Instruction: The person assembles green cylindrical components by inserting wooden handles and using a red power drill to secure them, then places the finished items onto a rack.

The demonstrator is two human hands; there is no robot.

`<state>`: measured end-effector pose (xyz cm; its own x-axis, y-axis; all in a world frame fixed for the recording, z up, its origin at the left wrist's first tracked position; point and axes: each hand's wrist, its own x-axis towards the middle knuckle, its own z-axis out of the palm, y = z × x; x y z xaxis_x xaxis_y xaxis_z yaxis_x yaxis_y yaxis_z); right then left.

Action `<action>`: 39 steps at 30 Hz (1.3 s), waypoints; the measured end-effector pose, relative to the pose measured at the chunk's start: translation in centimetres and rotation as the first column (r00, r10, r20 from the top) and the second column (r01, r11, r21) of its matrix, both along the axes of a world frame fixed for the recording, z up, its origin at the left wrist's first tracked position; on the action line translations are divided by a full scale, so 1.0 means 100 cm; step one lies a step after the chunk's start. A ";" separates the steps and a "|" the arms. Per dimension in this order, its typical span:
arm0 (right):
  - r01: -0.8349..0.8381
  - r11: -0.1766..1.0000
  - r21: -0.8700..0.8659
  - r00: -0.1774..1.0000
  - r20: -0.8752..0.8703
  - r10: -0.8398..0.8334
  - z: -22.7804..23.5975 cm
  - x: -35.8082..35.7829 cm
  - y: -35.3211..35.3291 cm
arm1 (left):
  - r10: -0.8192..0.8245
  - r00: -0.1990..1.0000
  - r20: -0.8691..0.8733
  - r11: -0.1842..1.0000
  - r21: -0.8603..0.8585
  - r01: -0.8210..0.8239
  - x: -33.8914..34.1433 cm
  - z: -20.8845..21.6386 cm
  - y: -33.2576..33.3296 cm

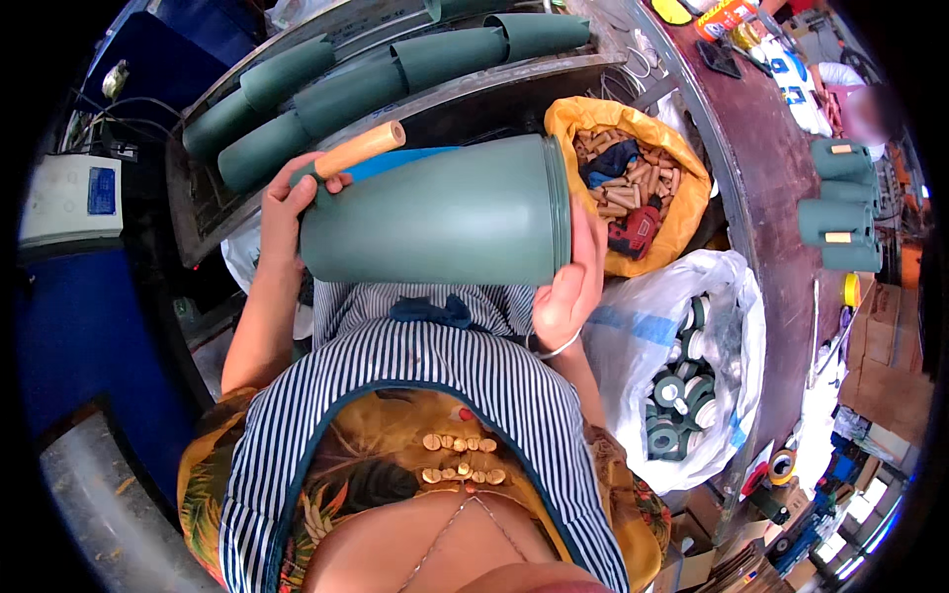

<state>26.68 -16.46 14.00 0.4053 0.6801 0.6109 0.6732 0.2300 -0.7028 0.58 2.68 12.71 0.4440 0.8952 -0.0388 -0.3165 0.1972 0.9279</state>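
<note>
The green container point(425, 212), which I saw sideways at eleven o'clock, left hand point(285, 206) at ten, curled around a wooden handle point(361, 150) at its base, right hand point(571, 282) at three, supporting the rimmed end.

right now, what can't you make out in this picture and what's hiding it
Head view: whether anything is inside the green tub; its own wall hides it.
Head view: most of the blue thing, covered by the tub.
Head view: whatever lies deeper in the yellow bag, under the wooden pieces.
Head view: the rest of the topmost green piece, cut off by the upper edge.
Head view: the person at upper right, blurred.
</note>
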 end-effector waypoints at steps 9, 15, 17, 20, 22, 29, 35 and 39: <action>-0.448 0.841 0.304 0.890 0.245 0.386 0.026 0.028 -0.012 | -0.443 0.887 0.132 0.630 -0.658 0.413 0.034 0.031 0.036; -0.453 0.874 0.175 0.891 0.132 0.435 0.008 0.037 -0.004 | -0.314 0.921 -0.230 0.910 -0.350 0.223 0.039 0.034 0.037; -0.162 0.980 0.116 0.856 -0.478 0.198 -0.017 0.032 0.026 | 0.004 0.926 -0.379 0.948 0.297 0.117 0.051 0.052 0.026; -0.296 0.933 0.204 -0.272 -0.954 0.122 -0.091 0.055 0.052 | 0.240 0.755 -0.610 -0.111 0.755 0.646 0.060 0.091 -0.024; -0.428 0.897 0.111 -0.317 -0.948 -0.034 -0.088 0.050 0.060 | 0.035 0.839 -0.543 -0.336 0.785 0.521 0.052 0.081 -0.025; -0.342 0.937 -0.069 0.781 -0.575 0.243 -0.056 0.026 0.052 | 0.052 0.887 -0.459 0.994 -0.059 -0.089 0.022 0.032 -0.005; -0.379 0.923 0.062 0.163 -0.978 0.132 -0.064 0.019 0.047 | 0.185 0.822 -0.538 0.152 0.842 0.517 0.018 0.066 -0.027; -0.295 0.954 -0.054 0.191 -0.982 0.004 -0.070 -0.001 0.043 | 0.248 0.715 -0.654 0.548 0.703 0.453 0.027 0.075 -0.034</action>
